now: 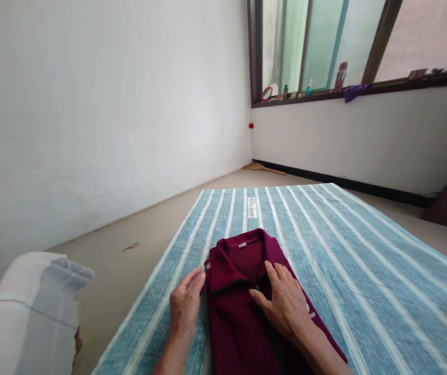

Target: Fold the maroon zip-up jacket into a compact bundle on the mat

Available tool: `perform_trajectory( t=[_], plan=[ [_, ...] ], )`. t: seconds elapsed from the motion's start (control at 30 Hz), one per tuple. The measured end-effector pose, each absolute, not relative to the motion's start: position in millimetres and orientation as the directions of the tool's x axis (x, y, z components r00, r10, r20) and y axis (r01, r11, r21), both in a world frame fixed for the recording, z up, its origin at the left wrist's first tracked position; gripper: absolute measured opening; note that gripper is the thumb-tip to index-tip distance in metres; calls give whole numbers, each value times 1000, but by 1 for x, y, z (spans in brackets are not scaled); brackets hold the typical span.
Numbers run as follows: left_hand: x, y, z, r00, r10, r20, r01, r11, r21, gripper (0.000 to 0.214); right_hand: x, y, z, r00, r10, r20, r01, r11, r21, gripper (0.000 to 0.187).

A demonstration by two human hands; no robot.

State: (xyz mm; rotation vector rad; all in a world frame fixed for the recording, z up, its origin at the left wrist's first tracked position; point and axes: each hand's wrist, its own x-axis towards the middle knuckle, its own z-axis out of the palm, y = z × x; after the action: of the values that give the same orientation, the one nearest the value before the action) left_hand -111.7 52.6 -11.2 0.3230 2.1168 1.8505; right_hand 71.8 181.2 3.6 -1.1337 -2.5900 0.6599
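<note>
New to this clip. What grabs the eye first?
The maroon polo shirt, folded at bottom centre on a blue-and-white striped mat, stands out first. The right hand lies flat on its placket, and the left hand is beside its collar. At top right, a window has bottles along its sill.

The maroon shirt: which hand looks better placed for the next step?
Probably the right hand: it lies flat on the shirt, its fingers spread over the front. The left hand stands on edge beside the collar, so it seems to have less contact.
</note>
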Motion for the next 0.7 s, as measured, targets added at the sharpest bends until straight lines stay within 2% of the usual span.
perform_trajectory(
  t=[0.1, 0.23, 0.4, 0.53, 0.7],
  plan=[
    [-115, 52, -14, -915, 359, -183, -129, 170, 977, 32, 76, 187, 7, -679, 727, 102, 578, 615, -536, 64],
    [-122, 56, -14, -905, 376, -200, -133, 197, 971, 30, 79, 206, 11, -658, 735, 164, 522, 602, -604, 48],
    [-133, 67, -9, -910, 352, -218, -139, 236, 962, 27, 75, 253, 3, -573, 820, 11, 556, 399, -729, 43],
    [-136, 75, -4, -900, 361, -246, -159, 255, 954, 12, 72, 285, -12, -592, 800, -101, 517, 280, -809, 31],
    [-139, 80, 0, -877, 382, -292, -206, 249, 946, 11, 68, 299, -33, -572, 798, -188, 468, 129, -874, 33]
  ],
)
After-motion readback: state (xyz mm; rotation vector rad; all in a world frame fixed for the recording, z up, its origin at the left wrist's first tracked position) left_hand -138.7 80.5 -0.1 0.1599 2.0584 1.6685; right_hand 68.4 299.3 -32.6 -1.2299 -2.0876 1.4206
